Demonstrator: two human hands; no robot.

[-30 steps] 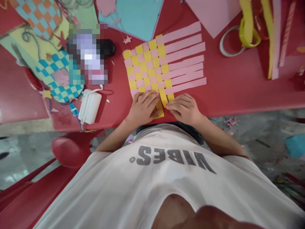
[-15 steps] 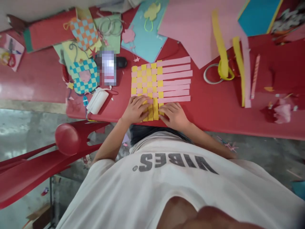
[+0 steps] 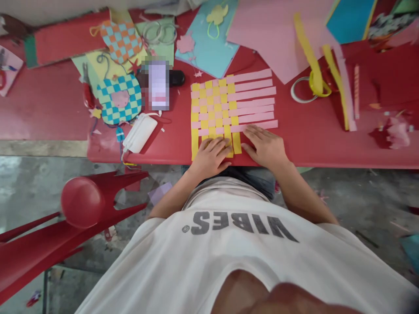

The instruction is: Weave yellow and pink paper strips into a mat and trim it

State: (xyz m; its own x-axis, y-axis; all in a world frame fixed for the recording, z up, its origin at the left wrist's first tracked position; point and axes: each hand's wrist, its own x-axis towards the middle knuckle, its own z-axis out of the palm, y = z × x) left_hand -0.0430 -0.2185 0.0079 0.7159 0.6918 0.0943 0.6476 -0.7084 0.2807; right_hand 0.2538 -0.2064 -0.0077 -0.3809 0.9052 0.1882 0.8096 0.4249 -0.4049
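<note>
A woven paper mat (image 3: 212, 102) of yellow and pink strips lies on the red table. Its pink strip ends (image 3: 255, 93) fan out to the right, while yellow strip ends (image 3: 195, 146) hang down toward me. My left hand (image 3: 212, 155) rests over the lower yellow strips with its fingers stretched out, hiding part of them. Just right of the mat, my right hand (image 3: 266, 146) lies with extended fingers, the tips touching the lowest pink strip near the rightmost yellow one.
To the left are a phone (image 3: 159, 85), a white power bank (image 3: 140, 132), a blue-checked paper piece (image 3: 121, 99) and red-handled pliers (image 3: 87, 93). Rightward lie a tape roll (image 3: 296, 97), loose yellow strips (image 3: 307, 48) and a striped pencil (image 3: 356, 93). A red stool (image 3: 81, 202) stands below.
The camera view has shifted slightly. My right hand has slid away from the yellow strips onto the lowest pink strip. My left hand has moved rightward, uncovering the leftmost yellow strip ends.
</note>
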